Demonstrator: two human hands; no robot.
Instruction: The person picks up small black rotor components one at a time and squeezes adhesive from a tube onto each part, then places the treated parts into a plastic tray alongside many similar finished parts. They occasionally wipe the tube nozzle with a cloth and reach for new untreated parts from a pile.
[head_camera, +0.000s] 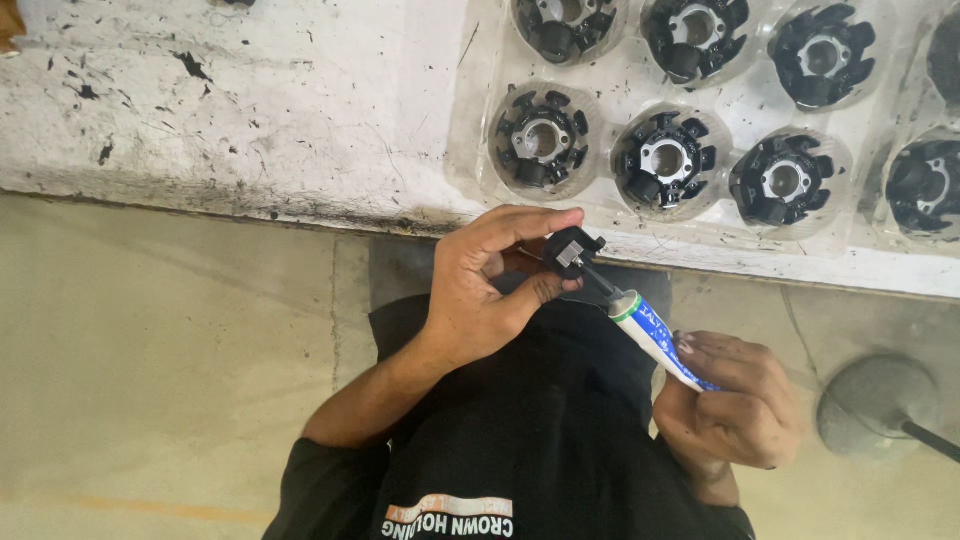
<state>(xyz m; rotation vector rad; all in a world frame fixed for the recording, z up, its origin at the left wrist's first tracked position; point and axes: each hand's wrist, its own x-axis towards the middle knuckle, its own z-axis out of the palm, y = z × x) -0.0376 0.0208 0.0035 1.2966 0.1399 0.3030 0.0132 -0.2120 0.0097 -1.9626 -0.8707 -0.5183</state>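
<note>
Grip of the left hand (480, 290): thumb and fingers pressed in on a small black plastic part (572, 250) with a pale metal centre, held just below the near edge of the table (250, 110). Grip of the right hand (735, 405): fingers wrapped around the lower end of a white and blue tube (658, 340), which runs up and to the left from the fist. The tube carries a green collar and a thin dark nozzle (600, 280); the nozzle tip meets the underside of the black part. Both hands sit above the person's lap, in front of a black shirt (520, 440) with printing near its hem. On the table, beyond the hands, lies a clear moulded tray (730, 105) with round pockets. Each visible pocket holds one black ring-shaped part with radial lugs and a pale centre, for example the one (542, 140) nearest the left hand and its neighbour (667, 160). The table surface is white, worn and speckled with dark marks. Below it is a grey concrete floor (160, 330). A grey round base (880, 405) with a dark rod stands on the floor, to the right of the right hand and apart from it.
</note>
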